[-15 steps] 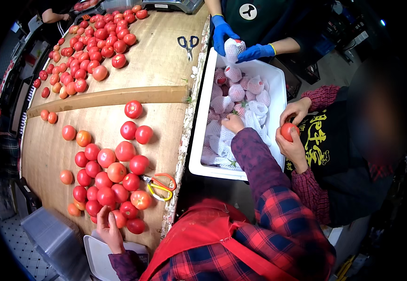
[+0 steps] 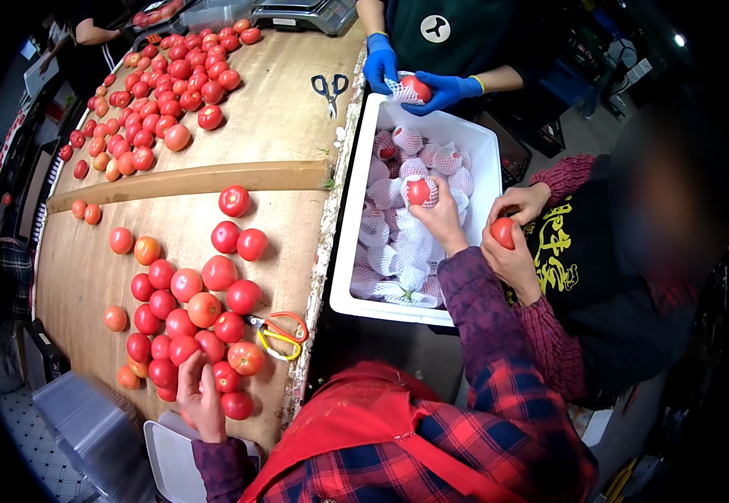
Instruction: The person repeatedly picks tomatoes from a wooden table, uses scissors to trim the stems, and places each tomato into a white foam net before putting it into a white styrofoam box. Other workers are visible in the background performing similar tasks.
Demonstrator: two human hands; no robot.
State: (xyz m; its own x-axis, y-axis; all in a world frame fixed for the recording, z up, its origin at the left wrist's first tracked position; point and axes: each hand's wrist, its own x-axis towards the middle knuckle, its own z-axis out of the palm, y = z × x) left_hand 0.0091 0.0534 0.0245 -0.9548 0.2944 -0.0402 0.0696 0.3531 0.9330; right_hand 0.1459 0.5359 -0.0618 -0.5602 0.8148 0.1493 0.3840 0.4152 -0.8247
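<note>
Wooden table (image 2: 79,268) with tomatoes (image 2: 186,285), left grip (image 2: 202,397) beside them, its hold unclear, right grip (image 2: 442,218) around a netted tomato (image 2: 419,193).

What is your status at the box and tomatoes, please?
Right hand holds netted tomato above white box. Left hand at loose tomatoes, grip unclear. Coworker's blue gloves at box's far end.

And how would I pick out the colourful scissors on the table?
Start at the wooden table and take the part on the near side of the brown divider. Near its right edge, beside the loose tomatoes, lie the colourful scissors. One handle is orange, the other yellow, unlike the dark-handled pair beyond the divider.
</note>
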